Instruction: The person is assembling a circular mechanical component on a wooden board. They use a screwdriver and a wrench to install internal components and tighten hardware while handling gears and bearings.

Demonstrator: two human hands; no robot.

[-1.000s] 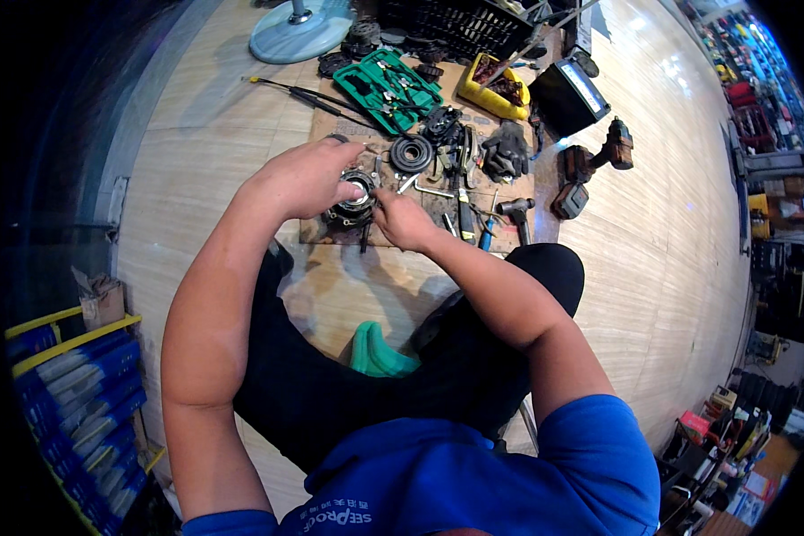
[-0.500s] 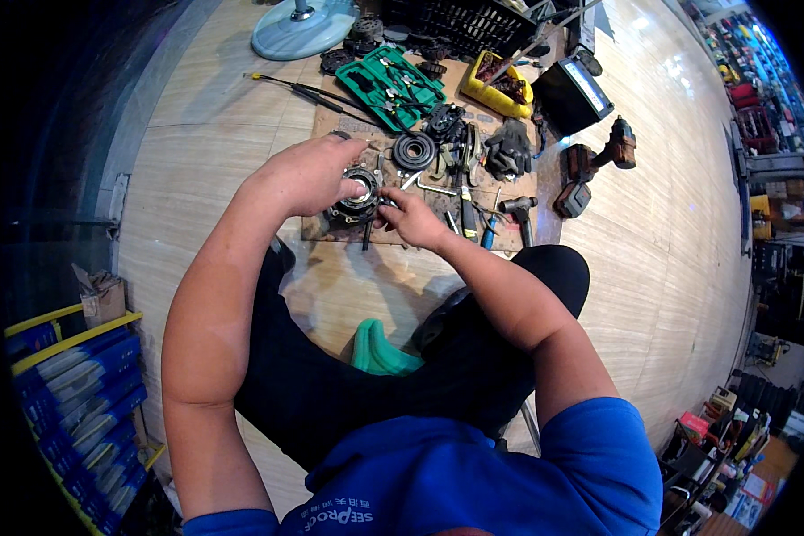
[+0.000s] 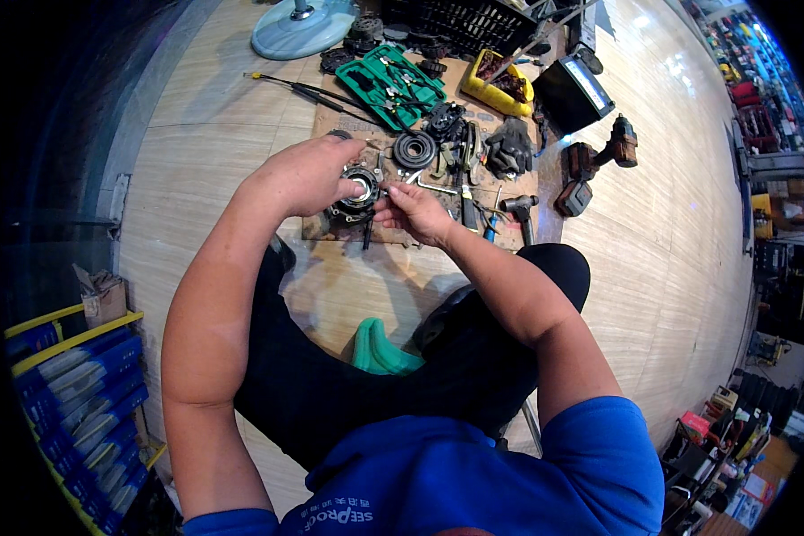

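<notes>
A round dark mechanical part [image 3: 355,207] with a shiny metal ring in its middle rests at the near left of the cardboard mat [image 3: 322,234]. My left hand [image 3: 305,176] is closed over its far left side, the thumb lying by the ring. On the part's right side, my right hand [image 3: 413,213] has thumb and forefinger pinched together close to the rim. Whatever sits in that pinch is too small to make out. Beyond the two hands lies a black pulley-like wheel [image 3: 414,150]. An L-shaped hex key [image 3: 436,188] lies right of my right fingertips.
A green tool case [image 3: 389,87], a yellow tray [image 3: 500,85] of parts and dark gloves [image 3: 511,147] lie farther off. A hammer [image 3: 520,210] is at the mat's right edge. Beside it on the floor are a cordless impact driver [image 3: 618,145] and a black battery box [image 3: 567,96].
My right hand has shifted slightly right and turned, with its lower fingers now more spread beneath the pinch. My left hand and the round part have stayed put.
</notes>
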